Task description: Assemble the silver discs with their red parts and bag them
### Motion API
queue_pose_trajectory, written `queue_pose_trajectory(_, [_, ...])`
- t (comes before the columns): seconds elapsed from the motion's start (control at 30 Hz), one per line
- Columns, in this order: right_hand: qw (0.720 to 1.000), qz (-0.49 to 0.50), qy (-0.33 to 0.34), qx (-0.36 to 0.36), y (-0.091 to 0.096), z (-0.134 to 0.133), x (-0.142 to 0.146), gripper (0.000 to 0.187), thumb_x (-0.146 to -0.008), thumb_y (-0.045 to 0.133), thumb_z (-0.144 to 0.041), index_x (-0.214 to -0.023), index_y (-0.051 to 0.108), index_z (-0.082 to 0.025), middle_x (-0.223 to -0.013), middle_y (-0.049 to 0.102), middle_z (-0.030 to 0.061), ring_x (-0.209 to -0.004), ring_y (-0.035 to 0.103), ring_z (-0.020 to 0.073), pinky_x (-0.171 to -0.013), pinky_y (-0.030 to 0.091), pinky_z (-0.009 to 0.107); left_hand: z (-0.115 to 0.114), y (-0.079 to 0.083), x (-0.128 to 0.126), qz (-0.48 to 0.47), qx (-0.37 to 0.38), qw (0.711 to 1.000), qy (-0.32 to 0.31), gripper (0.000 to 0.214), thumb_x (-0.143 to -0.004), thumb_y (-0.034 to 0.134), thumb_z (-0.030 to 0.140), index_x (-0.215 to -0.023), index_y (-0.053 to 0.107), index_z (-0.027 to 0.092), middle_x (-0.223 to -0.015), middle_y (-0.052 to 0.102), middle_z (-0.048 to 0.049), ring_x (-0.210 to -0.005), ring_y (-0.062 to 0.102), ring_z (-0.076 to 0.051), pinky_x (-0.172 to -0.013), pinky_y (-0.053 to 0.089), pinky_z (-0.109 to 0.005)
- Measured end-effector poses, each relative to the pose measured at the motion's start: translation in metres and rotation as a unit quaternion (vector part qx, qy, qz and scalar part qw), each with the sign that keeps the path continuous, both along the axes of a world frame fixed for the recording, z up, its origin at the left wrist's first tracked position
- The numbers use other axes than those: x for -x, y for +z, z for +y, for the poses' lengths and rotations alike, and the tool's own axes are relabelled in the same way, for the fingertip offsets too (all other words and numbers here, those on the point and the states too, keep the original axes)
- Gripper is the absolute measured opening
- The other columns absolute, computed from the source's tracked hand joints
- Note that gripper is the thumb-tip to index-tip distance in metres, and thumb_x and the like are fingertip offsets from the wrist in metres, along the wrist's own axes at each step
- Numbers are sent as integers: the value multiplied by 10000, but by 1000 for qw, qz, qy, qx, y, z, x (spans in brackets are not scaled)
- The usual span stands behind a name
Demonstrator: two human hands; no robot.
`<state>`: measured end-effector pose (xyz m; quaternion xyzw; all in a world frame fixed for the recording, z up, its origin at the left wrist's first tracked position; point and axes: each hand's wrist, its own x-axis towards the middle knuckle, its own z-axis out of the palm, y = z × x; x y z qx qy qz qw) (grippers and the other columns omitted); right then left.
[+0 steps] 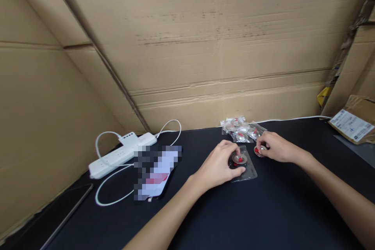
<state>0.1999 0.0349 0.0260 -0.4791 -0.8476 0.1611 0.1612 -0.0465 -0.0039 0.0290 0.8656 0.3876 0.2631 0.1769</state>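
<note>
My left hand [220, 164] rests on the black table [263, 211] with its fingers curled round a small round metal piece with a red part [239, 159]. That piece lies on a clear plastic bag [249, 172]. To the right, my right hand [277, 146] pinches a second round metal piece with a red part [259, 150] at the table surface. Just behind both hands lies a small pile of clear bags [241, 129], each holding a similar metal and red piece.
A white power strip [113, 157] with white cables lies at the left, next to a phone [156, 172]. A dark tablet [63, 213] sits at the front left edge. Cardboard walls [205, 47] enclose the table; a labelled cardboard box [353, 123] stands at the right.
</note>
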Motion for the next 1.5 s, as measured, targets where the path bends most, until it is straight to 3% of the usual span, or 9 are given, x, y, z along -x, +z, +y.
queue_pose_trajectory(0.13, [1000, -3, -12, -2, 0, -3, 2, 111, -779, 605, -121, -694, 627, -189, -776, 676, 56, -770, 623, 195, -691, 449, 303, -2, 0, -2, -3, -28, 1000, -1, 329, -755, 736, 346, -1022, 624, 189, -1031, 644, -61, -1079, 528, -245, -924, 451, -374])
queue_pose_trajectory(0.27, [994, 97, -29, 47, -3, -3, 12, 110, -767, 599, -105, -687, 610, -179, -646, 648, 23, -603, 601, 158, -570, 431, 267, -3, 0, -4, -23, -54, 998, 10, 244, -831, 662, 310, -1031, 636, 173, -1035, 653, -76, -1110, 526, -244, -953, 444, -382])
queue_pose_trajectory(0.43, [936, 325, -12, 133, 4, -6, 27, 82, -766, 679, -234, -756, 650, -157, -718, 669, 29, -637, 629, 149, -623, 488, 277, -5, 4, -6, -88, -52, 994, 45, 273, -869, 623, 297, -1108, 642, 166, -1082, 655, -94, -1053, 580, -232, -942, 461, -391])
queue_pose_trajectory(0.57, [876, 458, -30, 146, 10, -10, 34, 187, -721, 756, -305, -774, 674, -146, -765, 675, 40, -660, 614, 137, -614, 469, 265, -4, 6, -9, -169, 53, 983, 45, 320, -900, 591, 324, -1182, 643, 182, -1040, 680, -93, -952, 632, -227, -865, 505, -388])
queue_pose_trajectory(0.7, [810, 563, -23, 163, 11, -18, 43, 239, -681, 807, -332, -784, 687, -152, -800, 667, 43, -698, 601, 139, -631, 469, 271, -6, 5, -16, -297, 223, 928, -37, 431, -939, 533, 346, -1328, 545, 160, -907, 669, -82, -752, 646, -179, -740, 547, -354])
queue_pose_trajectory(0.83, [778, 599, -22, 188, 9, -28, 57, 224, -697, 803, -339, -769, 689, -160, -736, 633, 17, -648, 565, 118, -627, 471, 266, -9, 3, -22, -354, 262, 895, -65, 457, -928, 560, 345, -1344, 526, 157, -884, 619, -61, -691, 630, -158, -689, 552, -343])
queue_pose_trajectory(1.0, [784, 598, -54, 156, 6, -34, 67, 218, -707, 800, -338, -765, 688, -160, -751, 651, 20, -666, 579, 122, -631, 479, 253, -11, -2, -23, -375, 276, 883, -63, 584, -914, 595, 340, -1451, 406, 209, -861, 607, -39, -740, 644, -164, -749, 558, -356])
queue_pose_trajectory(1.3, [790, 593, -82, 132, -1, -35, 71, 176, -723, 773, -310, -761, 683, -164, -808, 686, 32, -764, 631, 150, -738, 502, 276, -8, -6, -24, -383, 266, 884, -38, 473, -886, 639, 350, -1320, 518, 205, -911, 626, -53, -747, 666, -174, -726, 582, -361])
queue_pose_trajectory(1.5, [821, 564, -83, 29, 3, -29, 62, 161, -766, 731, -315, -780, 639, -185, -802, 687, 40, -775, 668, 182, -769, 533, 322, -7, 7, -20, -458, 316, 830, -42, 391, -862, 682, 313, -1209, 581, 163, -1111, 630, -119, -944, 672, -223, -866, 558, -393])
